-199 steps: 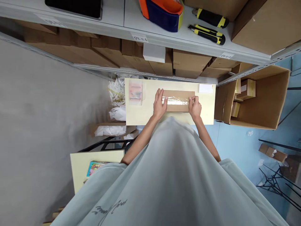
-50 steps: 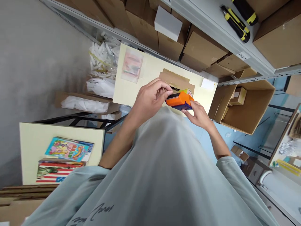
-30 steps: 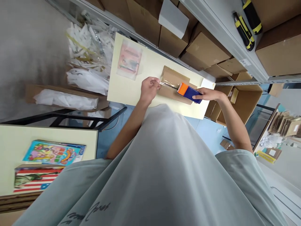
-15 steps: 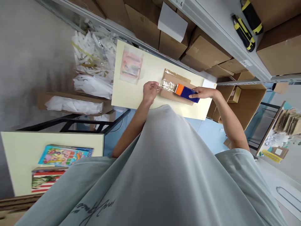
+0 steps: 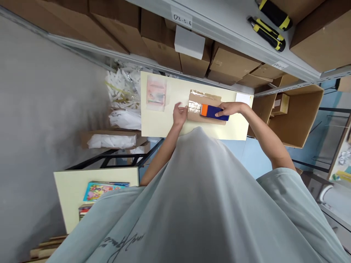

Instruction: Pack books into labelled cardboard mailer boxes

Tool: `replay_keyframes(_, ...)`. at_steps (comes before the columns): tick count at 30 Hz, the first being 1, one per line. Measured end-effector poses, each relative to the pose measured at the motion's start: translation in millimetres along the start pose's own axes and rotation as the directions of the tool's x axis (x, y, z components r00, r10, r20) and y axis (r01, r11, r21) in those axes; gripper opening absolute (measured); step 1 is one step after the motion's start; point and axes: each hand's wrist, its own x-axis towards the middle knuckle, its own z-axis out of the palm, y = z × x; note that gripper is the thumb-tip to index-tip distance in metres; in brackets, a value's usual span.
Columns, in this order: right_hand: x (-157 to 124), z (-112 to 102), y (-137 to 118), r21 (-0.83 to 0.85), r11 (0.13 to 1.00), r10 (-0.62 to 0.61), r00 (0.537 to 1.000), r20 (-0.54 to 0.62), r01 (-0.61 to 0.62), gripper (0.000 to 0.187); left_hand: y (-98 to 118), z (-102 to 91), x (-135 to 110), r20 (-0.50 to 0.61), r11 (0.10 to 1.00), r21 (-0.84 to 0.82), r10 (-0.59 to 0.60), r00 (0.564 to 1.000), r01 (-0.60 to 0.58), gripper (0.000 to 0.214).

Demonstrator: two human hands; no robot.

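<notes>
The right grip (image 5: pixel 227 109) is closed around the navy tape dispenser (image 5: pixel 215 112), thumb on the side facing the wearer and fingers round the far side. The dispenser's orange head points left, towards the other hand, and sits over the cardboard box (image 5: pixel 205 100); whether it presses on the card cannot be told. The box lies beneath and to the left of this grip, its long axis running side to side, the right end a little closer to the wearer, and the dispenser lines up with it. The left grip (image 5: pixel 180 114) is the nearer one to the box's left end: its fingers are parted and loosely curled, the tips at that edge, and whether they pinch anything is too small to tell. Shiny clear tape (image 5: pixel 195 106) lies between the two.

Half a second ago the left fingers were drawn together on a strand just off that end; now they are spread.

Farther left of the left grip, a pink packet (image 5: pixel 156 93) lies on the bench (image 5: pixel 161 124). Well right of the right grip stands an open carton (image 5: pixel 298 124); beyond, cutters (image 5: pixel 267 34) rest on a shelf (image 5: pixel 208 11).
</notes>
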Motion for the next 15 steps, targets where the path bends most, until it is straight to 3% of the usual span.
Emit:
replay_keyframes(3,-1,2,-2,-0.043,0.999,0.002,1.000,-0.010,-0.003,0.034,3,-6.9,-4,-0.080,0.975,0.166,0.160,0.984,-0.145,0.027)
replay_keyframes(8,1,2,-4,-0.120,0.993,0.001,0.999,-0.052,-0.007,0.030,9,-3.6,-19,-0.005,0.912,0.321,0.271,0.963,-0.255,0.020)
replay_keyframes(12,5,4,-1,-0.091,0.996,-0.014,1.000,-0.008,0.014,0.032,4,4.5,-22,-0.030,0.924,0.249,0.305,0.952,-0.288,0.022)
replay_keyframes(15,8,7,-1,-0.019,0.998,-0.057,0.996,0.066,0.058,0.032,0,6.1,-18,-0.051,0.966,0.133,0.229,0.972,-0.220,0.026)
